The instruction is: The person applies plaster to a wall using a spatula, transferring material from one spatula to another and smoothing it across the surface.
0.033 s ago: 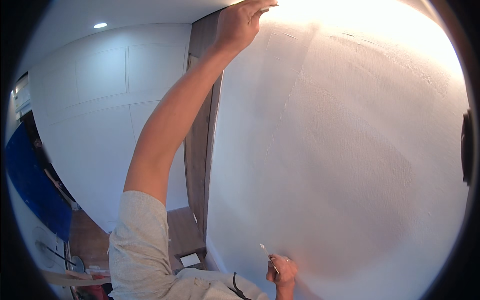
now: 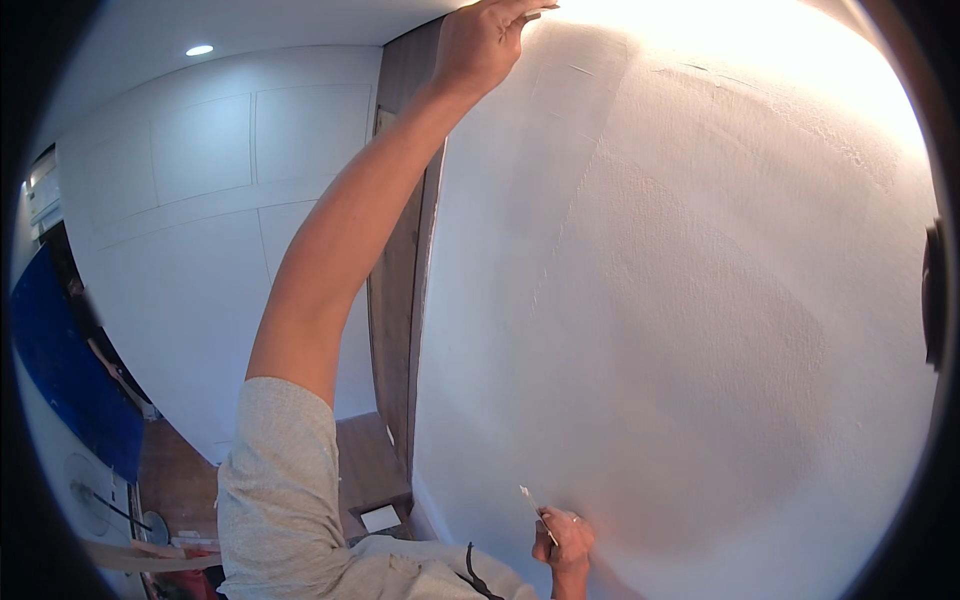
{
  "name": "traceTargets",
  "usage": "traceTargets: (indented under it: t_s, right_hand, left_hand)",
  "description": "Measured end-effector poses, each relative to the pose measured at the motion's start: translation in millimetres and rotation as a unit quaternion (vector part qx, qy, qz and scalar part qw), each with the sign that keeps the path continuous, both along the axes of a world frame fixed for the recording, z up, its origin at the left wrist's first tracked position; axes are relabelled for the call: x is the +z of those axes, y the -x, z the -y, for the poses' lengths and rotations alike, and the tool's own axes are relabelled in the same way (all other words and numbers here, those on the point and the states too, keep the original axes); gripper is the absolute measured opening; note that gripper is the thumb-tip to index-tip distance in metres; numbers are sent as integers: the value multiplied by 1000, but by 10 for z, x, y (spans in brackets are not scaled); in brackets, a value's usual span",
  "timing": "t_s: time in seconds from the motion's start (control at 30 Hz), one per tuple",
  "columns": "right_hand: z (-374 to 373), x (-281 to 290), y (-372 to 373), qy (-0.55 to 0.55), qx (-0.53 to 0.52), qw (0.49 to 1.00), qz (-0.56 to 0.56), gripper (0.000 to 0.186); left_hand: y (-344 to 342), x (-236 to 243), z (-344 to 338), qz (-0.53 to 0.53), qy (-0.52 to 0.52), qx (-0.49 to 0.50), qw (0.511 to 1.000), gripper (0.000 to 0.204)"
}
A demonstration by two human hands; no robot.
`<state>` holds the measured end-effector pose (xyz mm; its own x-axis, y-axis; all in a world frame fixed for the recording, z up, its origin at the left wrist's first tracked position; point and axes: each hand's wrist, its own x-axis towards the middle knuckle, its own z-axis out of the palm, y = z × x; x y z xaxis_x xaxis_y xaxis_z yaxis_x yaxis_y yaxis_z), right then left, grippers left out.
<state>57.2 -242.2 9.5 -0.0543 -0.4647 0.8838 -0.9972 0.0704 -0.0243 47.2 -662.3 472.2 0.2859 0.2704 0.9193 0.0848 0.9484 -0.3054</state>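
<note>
My left hand (image 2: 482, 45) is raised to the top of the white, textured wall (image 2: 690, 300), where a bright light glares. Its fingers are closed on a thin flat tool (image 2: 541, 12), seen almost edge-on and partly cut off by the upper edge, so its full shape is hidden. Low down, in front of the same wall, my right hand (image 2: 568, 537) grips a putty knife (image 2: 530, 498), also nearly edge-on, with white material at its tip. Ridges and rough patches of plaster mark the wall between the two hands.
Brown wood panelling (image 2: 400, 250) borders the wall on its left. Beyond it stands a white panelled wall (image 2: 180, 250). A blue sheet (image 2: 75, 365) leans at the far left, near a round-based stand (image 2: 153, 527). A white rectangular item (image 2: 380, 518) lies low by the panelling.
My left hand and its tool have shifted very slightly to the right along the top of the wall. My right hand stays in place.
</note>
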Motion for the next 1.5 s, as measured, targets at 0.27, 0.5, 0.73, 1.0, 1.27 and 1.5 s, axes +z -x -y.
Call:
traceTargets:
  t_s: [0.27, 0.5, 0.73, 1.0, 1.27, 1.5]
  right_hand:
    - [-44, -164, 50, -2, 3, 1000, 5, 32]
    - [-83, -308, 92, -13, 2, 1000, 21, 31]
    - [-41, -205, 33, -17, 8, 999, 49, 31]
    - [-58, -62, -2, -38, -2, 999, 31, 32]
    - [-26, -25, 19, -19, 5, 1000, -1, 36]
    - [-26, -291, 113, 29, 15, 999, -10, 30]
  left_hand:
    - [339, -142, 250, -13, 3, -24, 1000, 20]
    - [442, -1784, 300, 56, -36, -37, 997, 54]
    - [261, -3795, -291, 164, -198, -88, 962, 54]
    - [-53, -4953, -893, 242, -296, -89, 920, 49]
    - [-513, -3374, -178, 141, -253, -67, 955, 40]
    - [-241, -941, -320, 6, -70, -73, 995, 38]
